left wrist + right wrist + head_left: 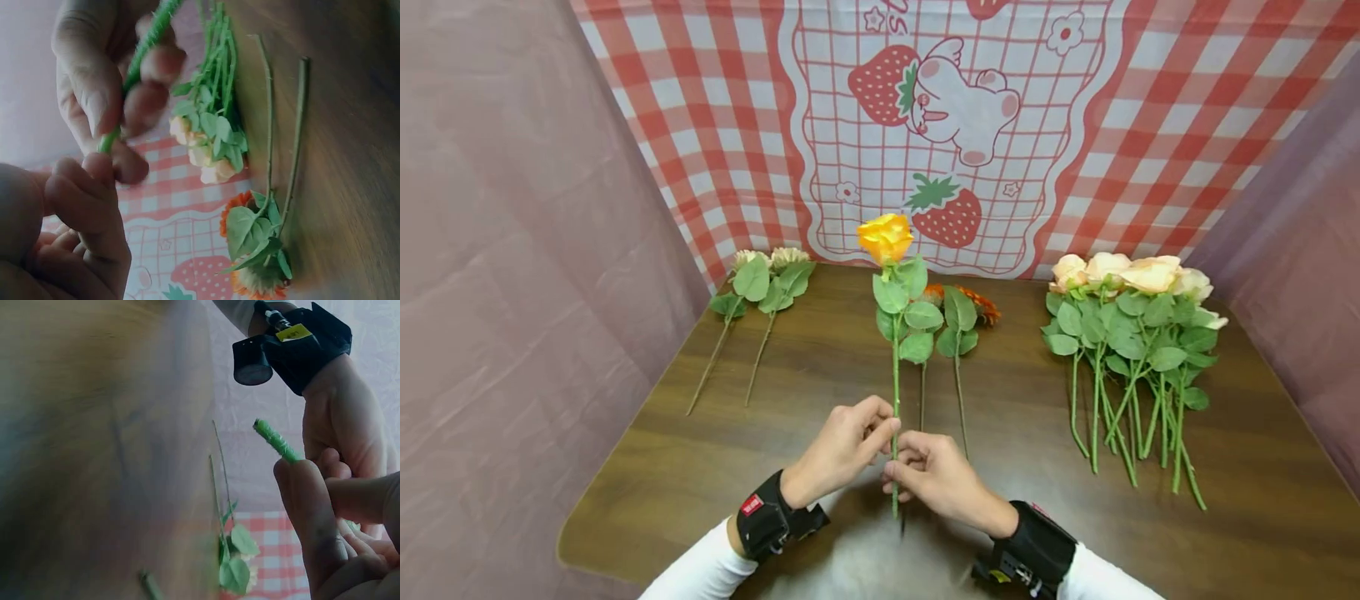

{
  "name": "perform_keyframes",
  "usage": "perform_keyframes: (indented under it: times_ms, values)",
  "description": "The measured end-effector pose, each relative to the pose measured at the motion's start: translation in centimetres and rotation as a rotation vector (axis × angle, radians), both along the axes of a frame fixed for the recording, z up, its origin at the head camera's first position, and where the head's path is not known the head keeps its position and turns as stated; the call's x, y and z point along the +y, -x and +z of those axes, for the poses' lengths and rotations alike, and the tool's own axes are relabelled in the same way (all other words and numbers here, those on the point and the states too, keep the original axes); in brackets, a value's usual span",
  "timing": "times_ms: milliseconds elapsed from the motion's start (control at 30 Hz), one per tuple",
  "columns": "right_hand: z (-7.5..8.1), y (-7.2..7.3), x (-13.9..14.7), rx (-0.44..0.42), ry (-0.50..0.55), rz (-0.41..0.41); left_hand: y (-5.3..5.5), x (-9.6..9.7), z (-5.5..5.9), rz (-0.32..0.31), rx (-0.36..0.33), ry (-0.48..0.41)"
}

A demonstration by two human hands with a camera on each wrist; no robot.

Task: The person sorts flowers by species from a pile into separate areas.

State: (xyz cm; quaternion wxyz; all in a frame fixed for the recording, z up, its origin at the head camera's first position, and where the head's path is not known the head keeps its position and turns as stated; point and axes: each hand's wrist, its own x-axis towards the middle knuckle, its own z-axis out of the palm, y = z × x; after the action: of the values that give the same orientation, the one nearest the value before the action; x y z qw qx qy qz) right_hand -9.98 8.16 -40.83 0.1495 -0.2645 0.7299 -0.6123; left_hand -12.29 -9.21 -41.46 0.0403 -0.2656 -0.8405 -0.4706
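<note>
A yellow rose (886, 239) with green leaves stands upright between my hands in the head view. My left hand (848, 440) pinches its green stem (896, 375) between thumb and fingers. Just below, my right hand (934, 473) holds the same stem near its lower end. In the right wrist view the cut stem end (275, 439) pokes out past the right fingers (306, 494). The left wrist view shows both hands close together along the stem, the right hand (94, 81) nearer the cut end. The blossom is out of sight in both wrist views.
Two orange flowers (976, 305) lie on the brown table (700, 492) behind the rose, partly hidden by it. Two pale flowers (790, 257) lie at the left. A bunch of peach roses (1152, 273) lies at the right. A checked cloth (722, 100) hangs behind.
</note>
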Motion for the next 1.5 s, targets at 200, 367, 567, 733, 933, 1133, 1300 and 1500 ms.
perform_keyframes:
  times_ms: [200,367,567,733,933,1133,1300,1500]
  values:
    - [-0.2,0.9,4.4,0.045,-0.059,-0.202,0.2,-0.6,-0.8,-0.006,0.029,0.042]
    - [-0.9,3.6,12.7,0.248,-0.210,-0.444,0.0,-3.0,-1.7,0.061,-0.009,0.067]
    - [-0.5,5.1,23.0,0.277,-0.494,-0.648,-0.3,-5.1,-2.5,0.142,-0.029,0.084]
    - [-1.6,5.6,27.8,0.096,-0.587,-0.629,-0.5,-5.7,-3.0,0.181,-0.060,0.105]
    - [-2.6,5.2,30.5,-0.007,-0.693,-0.541,-0.4,-5.7,-3.2,0.154,-0.099,0.135]
    - [-2.1,5.5,30.6,0.039,-0.809,-0.520,-0.3,-6.5,-3.2,0.169,-0.109,0.166]
    - [-2.3,5.5,29.8,0.028,-0.909,-0.500,0.0,-7.5,-3.2,0.201,-0.125,0.219]
    - [-2.7,4.9,29.6,0.074,-1.015,-0.547,2.0,-9.3,-3.2,0.275,-0.114,0.282]
